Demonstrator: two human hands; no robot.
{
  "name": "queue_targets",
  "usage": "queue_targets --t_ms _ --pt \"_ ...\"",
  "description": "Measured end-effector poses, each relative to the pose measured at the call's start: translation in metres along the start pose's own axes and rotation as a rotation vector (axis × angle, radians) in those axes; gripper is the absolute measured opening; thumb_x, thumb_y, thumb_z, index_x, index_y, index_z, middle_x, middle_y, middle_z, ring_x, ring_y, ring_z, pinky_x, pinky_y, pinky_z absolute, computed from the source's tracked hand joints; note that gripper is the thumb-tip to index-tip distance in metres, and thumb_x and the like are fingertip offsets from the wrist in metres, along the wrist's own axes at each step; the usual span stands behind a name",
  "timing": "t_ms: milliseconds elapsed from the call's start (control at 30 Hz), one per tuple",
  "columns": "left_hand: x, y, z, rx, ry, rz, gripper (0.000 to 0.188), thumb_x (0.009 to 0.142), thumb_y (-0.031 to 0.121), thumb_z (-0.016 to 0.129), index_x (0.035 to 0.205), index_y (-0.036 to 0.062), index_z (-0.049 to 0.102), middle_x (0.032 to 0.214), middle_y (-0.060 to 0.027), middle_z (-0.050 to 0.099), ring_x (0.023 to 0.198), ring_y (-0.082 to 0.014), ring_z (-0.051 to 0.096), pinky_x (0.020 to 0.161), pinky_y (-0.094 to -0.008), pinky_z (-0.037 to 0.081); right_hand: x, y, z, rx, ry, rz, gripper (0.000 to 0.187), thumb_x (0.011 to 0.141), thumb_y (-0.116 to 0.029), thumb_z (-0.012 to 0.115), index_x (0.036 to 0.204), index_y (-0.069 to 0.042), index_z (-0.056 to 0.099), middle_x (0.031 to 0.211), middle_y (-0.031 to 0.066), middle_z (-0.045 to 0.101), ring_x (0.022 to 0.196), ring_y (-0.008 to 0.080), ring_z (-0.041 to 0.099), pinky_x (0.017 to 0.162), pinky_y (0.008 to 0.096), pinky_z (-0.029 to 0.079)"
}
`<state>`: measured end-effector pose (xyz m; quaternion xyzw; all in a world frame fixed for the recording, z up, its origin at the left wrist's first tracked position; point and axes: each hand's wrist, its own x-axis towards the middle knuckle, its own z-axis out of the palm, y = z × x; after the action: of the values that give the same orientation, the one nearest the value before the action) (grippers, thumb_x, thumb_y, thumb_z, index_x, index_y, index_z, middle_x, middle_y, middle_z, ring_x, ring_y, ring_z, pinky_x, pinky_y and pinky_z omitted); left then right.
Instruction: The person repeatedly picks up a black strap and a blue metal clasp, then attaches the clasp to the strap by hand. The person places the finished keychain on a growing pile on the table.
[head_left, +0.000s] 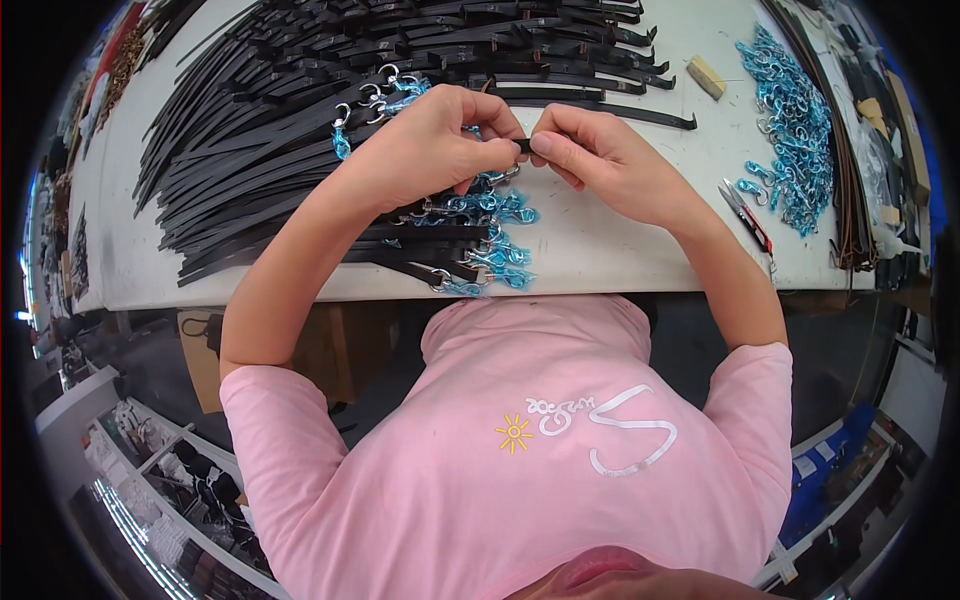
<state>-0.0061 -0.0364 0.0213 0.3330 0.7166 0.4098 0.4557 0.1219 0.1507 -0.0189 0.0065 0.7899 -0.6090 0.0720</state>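
Above the white table, my left hand (440, 140) and my right hand (610, 165) meet with pinched fingers. Both grip the short visible piece of a black strap (524, 146) between their fingertips. Below my left wrist lie finished-looking straps whose ends carry metal snap hooks (505, 250) in blue film. A few more snap hooks (343, 130) show beyond my left forearm. Behind my hands spreads a big pile of black straps (400, 45), several with bent ends pointing right. My left hand hides part of the straps under it.
At the right lies a heap of blue-wrapped snap hooks (795, 130), with red-handled scissors (748, 217) beside it. A yellowish block (706, 77) rests near the strap ends. Long brown strips (853, 200) hang over the table's right side. Under the table stands a cardboard box (340, 345).
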Motion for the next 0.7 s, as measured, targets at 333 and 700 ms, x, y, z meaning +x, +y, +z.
queue_targets --t_ms 333,700 --pt "0.0 0.0 -0.005 -0.094 -0.025 0.032 0.023 0.088 0.019 0.068 0.096 -0.0026 0.071 0.075 -0.0018 0.064 0.059 -0.0055 0.051 0.055 -0.0213 0.041 0.002 0.003 -0.006 0.109 -0.082 -0.01 0.03 0.108 -0.031 0.051 0.093 -0.006 0.06 0.073 -0.0063 0.049 0.066 0.0024 0.043 0.062 0.0206 0.037" --pt "0.003 -0.008 0.005 0.016 0.061 0.082 0.022 0.093 0.023 0.07 0.096 0.0014 0.071 0.077 -0.0002 0.065 0.054 -0.0024 0.048 0.05 -0.0177 0.037 0.001 0.003 -0.002 0.06 -0.084 0.001 0.029 0.107 -0.031 0.052 0.096 -0.005 0.061 0.074 -0.0059 0.049 0.066 0.0028 0.041 0.062 0.0211 0.036"
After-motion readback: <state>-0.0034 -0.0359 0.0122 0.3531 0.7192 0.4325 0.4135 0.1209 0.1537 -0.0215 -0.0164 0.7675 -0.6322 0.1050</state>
